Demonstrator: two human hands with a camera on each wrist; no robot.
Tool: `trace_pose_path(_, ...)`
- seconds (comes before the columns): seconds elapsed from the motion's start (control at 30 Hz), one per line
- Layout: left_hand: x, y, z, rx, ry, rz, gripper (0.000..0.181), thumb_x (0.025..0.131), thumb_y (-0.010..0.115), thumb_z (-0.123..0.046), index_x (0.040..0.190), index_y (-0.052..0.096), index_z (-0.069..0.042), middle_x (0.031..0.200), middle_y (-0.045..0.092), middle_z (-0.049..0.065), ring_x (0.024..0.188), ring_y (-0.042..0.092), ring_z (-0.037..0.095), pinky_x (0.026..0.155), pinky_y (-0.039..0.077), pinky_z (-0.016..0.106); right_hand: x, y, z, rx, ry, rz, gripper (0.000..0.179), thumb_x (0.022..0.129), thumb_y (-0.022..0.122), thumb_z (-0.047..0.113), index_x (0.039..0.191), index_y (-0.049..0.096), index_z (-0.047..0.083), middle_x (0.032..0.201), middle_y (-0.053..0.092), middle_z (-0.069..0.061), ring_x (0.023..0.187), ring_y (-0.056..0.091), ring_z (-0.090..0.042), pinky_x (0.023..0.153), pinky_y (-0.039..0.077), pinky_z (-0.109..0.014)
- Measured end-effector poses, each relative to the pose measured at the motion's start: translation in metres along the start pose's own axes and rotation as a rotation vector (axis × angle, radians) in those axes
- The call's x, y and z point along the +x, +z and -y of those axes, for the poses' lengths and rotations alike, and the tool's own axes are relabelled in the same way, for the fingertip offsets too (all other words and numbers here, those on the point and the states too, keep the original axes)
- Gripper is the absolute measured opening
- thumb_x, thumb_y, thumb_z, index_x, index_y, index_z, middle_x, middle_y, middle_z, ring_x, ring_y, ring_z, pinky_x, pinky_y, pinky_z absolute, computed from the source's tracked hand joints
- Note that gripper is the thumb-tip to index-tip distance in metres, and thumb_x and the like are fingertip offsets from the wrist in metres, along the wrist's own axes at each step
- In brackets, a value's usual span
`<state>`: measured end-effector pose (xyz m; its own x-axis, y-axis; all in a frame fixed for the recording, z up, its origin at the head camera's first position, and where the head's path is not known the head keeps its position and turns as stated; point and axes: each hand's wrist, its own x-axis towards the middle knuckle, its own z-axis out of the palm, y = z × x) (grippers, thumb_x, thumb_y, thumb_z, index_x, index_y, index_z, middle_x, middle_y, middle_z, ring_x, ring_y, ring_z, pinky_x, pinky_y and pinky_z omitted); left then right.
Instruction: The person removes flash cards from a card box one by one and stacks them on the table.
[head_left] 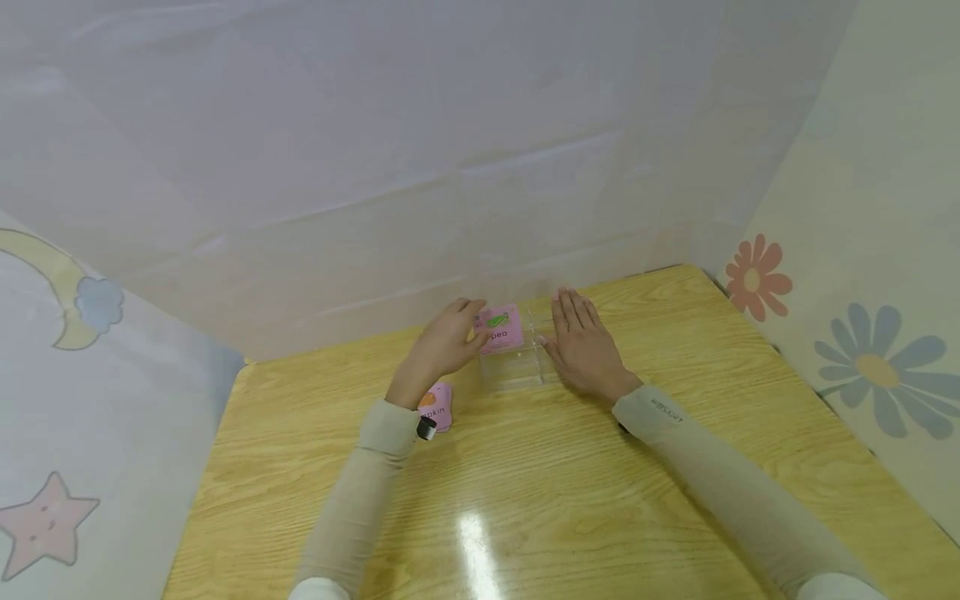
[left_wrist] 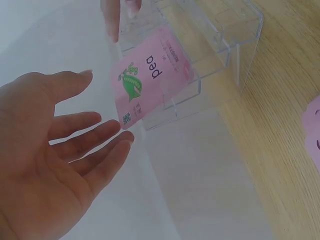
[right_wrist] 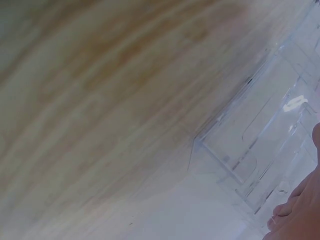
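Observation:
A pink card (head_left: 504, 330) with a green pod and the word "pea" leans in a clear plastic tiered holder (head_left: 517, 382) near the table's back edge. My left hand (head_left: 442, 342) is at the card's left side, thumb and fingers spread apart. In the left wrist view, fingertips (left_wrist: 127, 136) come close to the card's corner; whether they touch is hard to tell. Flat along the holder's right side lies my right hand (head_left: 587, 350), fingers straight and together. The right wrist view catches part of that hand (right_wrist: 300, 215) beside the clear tiers (right_wrist: 250, 160).
Partly behind my left wrist, more pink cards (head_left: 438, 408) lie on the wooden table (head_left: 555, 492), the top one ending in "pkin". A pale cloth wall (head_left: 420, 183) rises right behind the table, and printed panels (head_left: 892, 250) stand at both sides.

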<state>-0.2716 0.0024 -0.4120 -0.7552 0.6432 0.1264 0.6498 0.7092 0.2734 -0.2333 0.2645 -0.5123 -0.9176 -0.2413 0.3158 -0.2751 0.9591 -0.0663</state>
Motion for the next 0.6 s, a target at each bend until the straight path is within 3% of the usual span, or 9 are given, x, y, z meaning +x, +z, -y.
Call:
trace_pose_path(0.23, 0.005, 0.005, -0.004, 0.065, 0.008, -0.030, 0.056, 0.096, 0.063, -0.029, 0.144, 0.046, -0.005, 0.138, 0.056, 0.012, 0.127, 0.056, 0.028, 0.106, 0.051, 0.040, 0.000, 0.002, -0.002, 0.013, 0.005, 0.013, 0.078, 0.104, 0.038, 0.045, 0.156, 0.006, -0.004, 0.165, 0.006, -0.024, 0.155, 0.006, -0.038, 0.127, 0.007, -0.052)
trace_pose_path(0.6, 0.016, 0.017, -0.009, 0.211, 0.078, -0.092, 0.054, 0.095, 0.066, -0.029, 0.141, 0.050, -0.005, 0.140, 0.057, 0.013, 0.129, 0.057, 0.030, 0.110, 0.048, 0.040, 0.000, 0.004, -0.003, 0.022, 0.017, 0.011, 0.076, 0.104, 0.039, 0.045, 0.155, 0.013, -0.005, 0.164, 0.008, -0.024, 0.155, 0.005, -0.037, 0.127, 0.007, -0.052)
